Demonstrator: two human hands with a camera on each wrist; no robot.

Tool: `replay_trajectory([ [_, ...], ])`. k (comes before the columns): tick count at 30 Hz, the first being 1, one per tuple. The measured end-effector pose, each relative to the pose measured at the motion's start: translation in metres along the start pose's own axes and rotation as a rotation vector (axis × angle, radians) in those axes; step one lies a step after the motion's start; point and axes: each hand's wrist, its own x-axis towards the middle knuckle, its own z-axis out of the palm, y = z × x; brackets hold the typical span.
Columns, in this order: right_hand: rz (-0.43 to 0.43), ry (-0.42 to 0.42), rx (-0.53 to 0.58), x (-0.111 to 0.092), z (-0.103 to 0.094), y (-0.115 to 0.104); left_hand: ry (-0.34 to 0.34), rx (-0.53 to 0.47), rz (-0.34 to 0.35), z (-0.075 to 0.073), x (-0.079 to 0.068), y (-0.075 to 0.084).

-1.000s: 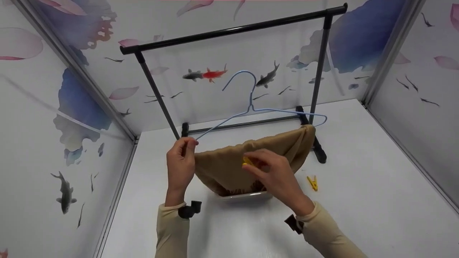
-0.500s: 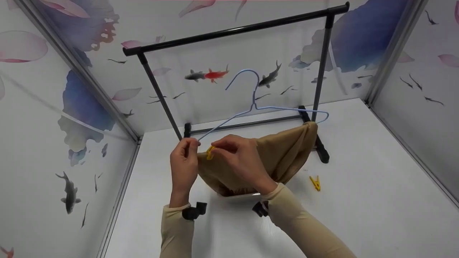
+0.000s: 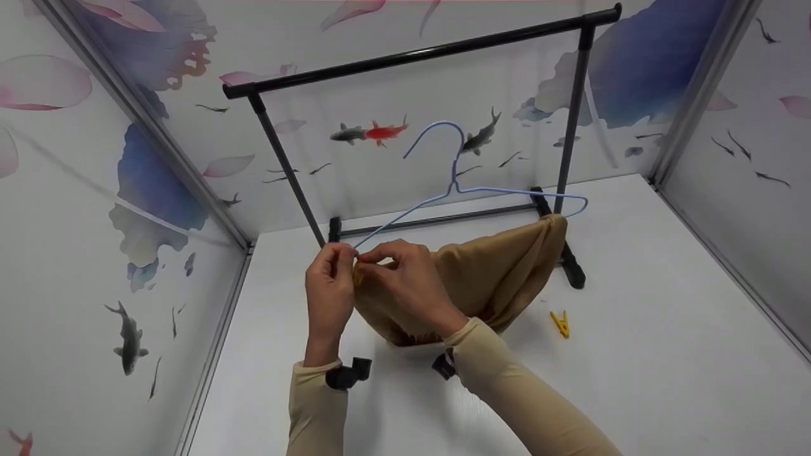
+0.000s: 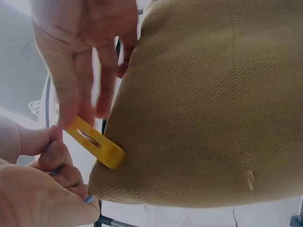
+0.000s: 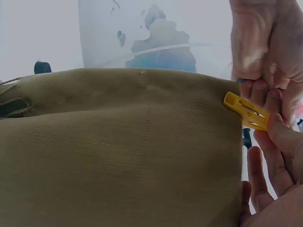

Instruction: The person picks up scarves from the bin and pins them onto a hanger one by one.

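Observation:
A tan cloth hangs along the lower part of a blue wire hanger, its lower end gathered over a pale container. At the hanger's left end, my left hand grips the wire with curled fingers, right at the cloth's corner. Beside it, my right hand pinches a yellow clothespin by its handle end. In the left wrist view, the tip of this clothespin overlaps the cloth's side edge near the corner. From the head, the right fingers mostly hide the clothespin.
Behind the hanger stands a black garment rack, its feet on the white table. Another yellow clothespin lies on the table at right. The container's pale rim shows under the cloth. Patterned walls enclose the back and sides.
My right hand has carried the yellow clothespin leftward from in front of the cloth to its corner beside my left hand. The left hand keeps its grip on the hanger.

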Motion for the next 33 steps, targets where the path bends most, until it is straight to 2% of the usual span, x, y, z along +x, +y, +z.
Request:
replay_trajectory([
  [8,0.011,-0.023,-0.072,-0.003,0.001,0.002,-0.017,-0.059,0.003,0.004,-0.003,-0.007],
  [14,0.021,-0.054,-0.11,-0.011,0.0,0.001,-0.007,-0.048,-0.014,0.004,-0.004,-0.008],
  [19,-0.093,-0.021,-0.138,-0.028,-0.008,0.006,0.035,-0.034,-0.047,-0.001,-0.004,-0.009],
  [21,-0.145,0.012,-0.155,-0.038,-0.018,0.011,0.049,-0.03,-0.064,-0.003,-0.004,-0.009],
  [23,-0.148,0.049,-0.167,-0.051,-0.032,0.019,0.058,-0.027,-0.079,-0.006,-0.004,-0.008],
  [28,0.014,0.112,-0.231,-0.09,-0.074,0.05,0.069,-0.028,-0.091,-0.011,-0.004,-0.007],
  [33,0.143,0.138,-0.316,-0.123,-0.115,0.105,0.075,-0.045,-0.077,-0.013,-0.005,-0.007],
])
